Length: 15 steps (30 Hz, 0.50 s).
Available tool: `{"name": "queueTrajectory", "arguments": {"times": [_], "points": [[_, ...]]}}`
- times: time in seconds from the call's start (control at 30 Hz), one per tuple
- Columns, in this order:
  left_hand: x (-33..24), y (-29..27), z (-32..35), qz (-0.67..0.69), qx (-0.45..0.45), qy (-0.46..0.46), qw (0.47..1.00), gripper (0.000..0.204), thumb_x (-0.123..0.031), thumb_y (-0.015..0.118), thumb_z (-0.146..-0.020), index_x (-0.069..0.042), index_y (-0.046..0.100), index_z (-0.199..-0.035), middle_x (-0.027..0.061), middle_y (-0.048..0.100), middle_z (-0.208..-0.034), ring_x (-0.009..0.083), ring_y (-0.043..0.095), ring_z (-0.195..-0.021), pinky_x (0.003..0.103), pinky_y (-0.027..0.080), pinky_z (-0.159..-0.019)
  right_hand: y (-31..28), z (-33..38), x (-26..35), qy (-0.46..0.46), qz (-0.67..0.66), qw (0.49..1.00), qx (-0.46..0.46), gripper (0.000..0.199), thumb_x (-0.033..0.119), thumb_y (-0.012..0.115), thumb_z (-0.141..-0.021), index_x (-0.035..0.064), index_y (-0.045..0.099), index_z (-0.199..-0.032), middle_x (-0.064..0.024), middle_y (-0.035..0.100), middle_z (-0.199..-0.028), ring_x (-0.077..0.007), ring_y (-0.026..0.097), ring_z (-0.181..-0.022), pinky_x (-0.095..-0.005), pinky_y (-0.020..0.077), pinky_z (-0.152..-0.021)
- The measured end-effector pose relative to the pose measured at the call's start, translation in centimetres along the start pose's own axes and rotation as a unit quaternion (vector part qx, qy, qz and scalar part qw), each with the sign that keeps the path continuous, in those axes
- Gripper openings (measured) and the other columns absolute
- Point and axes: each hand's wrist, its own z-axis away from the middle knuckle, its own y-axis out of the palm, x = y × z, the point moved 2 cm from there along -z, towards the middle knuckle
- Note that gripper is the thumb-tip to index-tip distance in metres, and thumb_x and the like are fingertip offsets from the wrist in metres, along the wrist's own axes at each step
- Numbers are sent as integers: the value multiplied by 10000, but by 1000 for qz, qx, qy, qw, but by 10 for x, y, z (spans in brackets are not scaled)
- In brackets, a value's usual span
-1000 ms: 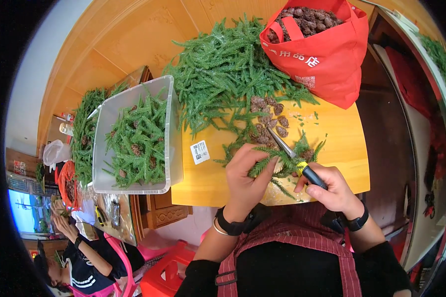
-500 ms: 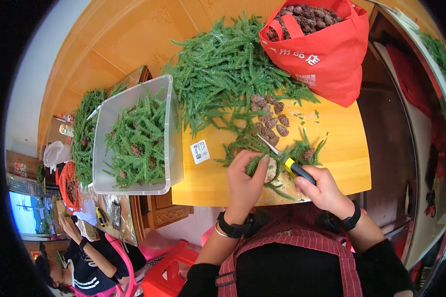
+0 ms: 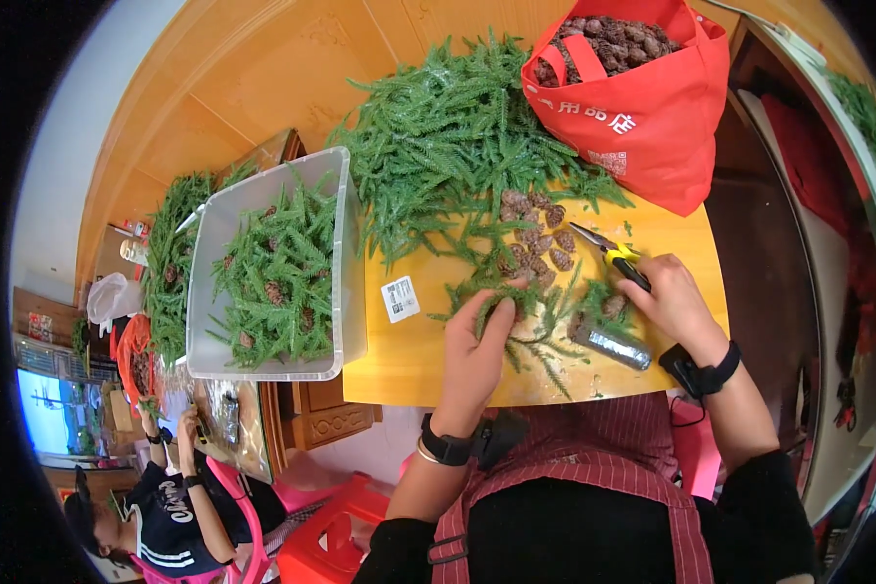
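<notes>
So the left hand (image 3: pixel 477 341) has its thumb and fingers pinched together on a green sprig (image 3: pixel 551 313), just below the middle of the frame. Right hand (image 3: pixel 676 297) is partly curled, right of centre, with its fingers at the handle end of some black and yellow pliers (image 3: pixel 613 251); honestly can't tell if it's clamped on them or only touching. Pliers point up and left, tips near a little bunch of loose pine cones (image 3: pixel 535 234).

Writing-wise: there's a white label (image 3: pixel 399 299) with dark print and a square code left of the sprig, and the red bag (image 3: pixel 642 146) at upper right has pale characters plus another code. The bag's loaded with more brown cones.

All this is on a yellow wooden table (image 3: pixel 409 370). Big heap of greenery (image 3: pixel 448 136) at the top middle, a see-through plastic bin (image 3: pixel 348 282) on the left full of sprigs with cones, and a shiny grey cylinder (image 3: pixel 613 346) near the front edge, just beside the sprig.

Room's got orange-brown wood panelling (image 3: pixel 292 68) up top, a red stool (image 3: pixel 331 545) at the bottom, and another person (image 3: pixel 170 516) in a dark top sitting lower left.
</notes>
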Motion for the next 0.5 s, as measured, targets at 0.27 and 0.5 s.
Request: {"name": "queueTrajectory", "arguments": {"times": [0.27, 0.5], "points": [[10, 7, -2, 77, 28, -45, 996, 182, -37, 478, -900, 9, 547, -1062, 94, 565, -1160, 129, 589, -821, 260, 477, -728, -18, 3, 23, -64, -105, 987, -102, 149, 79, 635, -746, -5, 543, -829, -136, 571, -795, -284, 554, -777, -337, 445, -719], [9, 19, -1, 177, 43, -80, 980, 212, 4, 475, -881, 2, 544, -1082, 113, 552, -1179, 157, 602, -867, 259, 480, -715, -11, 19, 50, -76, -289, 954, -19, 108, 54, 588, -787, 8, 538, -871, -74, 548, -780, -189, 550, -707, -286, 438, -662]]}}
